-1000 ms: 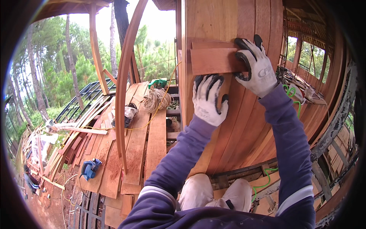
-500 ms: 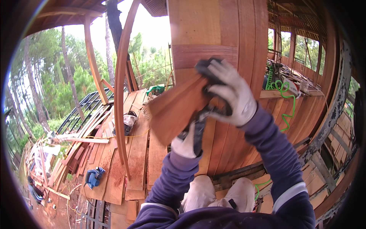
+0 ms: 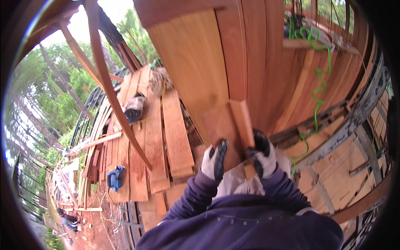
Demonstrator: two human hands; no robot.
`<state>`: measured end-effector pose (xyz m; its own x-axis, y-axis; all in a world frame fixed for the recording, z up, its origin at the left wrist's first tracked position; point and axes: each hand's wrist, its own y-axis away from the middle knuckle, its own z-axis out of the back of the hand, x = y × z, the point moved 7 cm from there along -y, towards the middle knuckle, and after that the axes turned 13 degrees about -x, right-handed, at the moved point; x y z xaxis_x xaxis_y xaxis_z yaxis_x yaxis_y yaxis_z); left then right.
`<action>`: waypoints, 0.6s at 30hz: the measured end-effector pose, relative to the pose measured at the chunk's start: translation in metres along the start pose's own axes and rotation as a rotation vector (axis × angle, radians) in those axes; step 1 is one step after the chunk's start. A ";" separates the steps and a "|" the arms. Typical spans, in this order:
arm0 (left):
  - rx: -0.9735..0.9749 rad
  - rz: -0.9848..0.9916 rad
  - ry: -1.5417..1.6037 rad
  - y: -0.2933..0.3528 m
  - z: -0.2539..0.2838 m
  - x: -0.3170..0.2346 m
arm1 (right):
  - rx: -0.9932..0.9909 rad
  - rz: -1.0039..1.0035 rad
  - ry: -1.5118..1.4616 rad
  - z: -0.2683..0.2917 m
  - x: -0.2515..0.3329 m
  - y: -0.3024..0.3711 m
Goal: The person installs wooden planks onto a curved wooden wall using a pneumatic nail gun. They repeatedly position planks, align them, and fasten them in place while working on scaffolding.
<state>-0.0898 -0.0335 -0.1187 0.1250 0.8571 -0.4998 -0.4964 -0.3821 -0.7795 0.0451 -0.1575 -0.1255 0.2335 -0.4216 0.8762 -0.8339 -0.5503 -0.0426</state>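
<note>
Both my hands wear white gloves with black palms and fingers. With my left hand [image 3: 214, 161] closed on its left edge, a short, wide reddish-brown wooden board [image 3: 223, 127] is held low in front of the plank wall. Angled against its right side is a narrower wooden piece [image 3: 242, 121], gripped near its lower end by my right hand [image 3: 263, 155]. The two pieces touch or nearly touch along their length. Motion blur softens their edges, and my fingers behind the wood are hidden.
A curved wooden post [image 3: 109, 83] rises at the left above a deck of loose planks [image 3: 177, 129]. On the deck are a blue power tool [image 3: 115, 178] and a dark-and-pale bundle [image 3: 135, 107]. A green coiled hose [image 3: 320, 83] hangs at right. Another person [image 3: 68, 220] is far lower left.
Both hands have come down from in front of the upper wall toward my lap with the wood. The pieces now stand more upright, and my right hand holds the narrower one. The view has tilted down.
</note>
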 end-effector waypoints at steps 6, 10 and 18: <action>-0.096 1.104 1.048 0.006 -0.050 0.015 | 0.001 -0.035 0.030 0.079 -0.007 0.032; 0.094 1.342 1.535 0.032 -0.083 0.010 | -0.192 0.022 0.180 0.116 -0.016 0.049; 0.291 1.495 1.495 0.057 -0.115 0.005 | -0.244 -0.027 0.259 0.159 -0.054 0.072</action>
<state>-0.0182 -0.0907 -0.2091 -0.0468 -0.8696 -0.4915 -0.9098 -0.1660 0.3804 0.0519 -0.2892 -0.2524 0.1489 -0.1952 0.9694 -0.9314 -0.3570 0.0712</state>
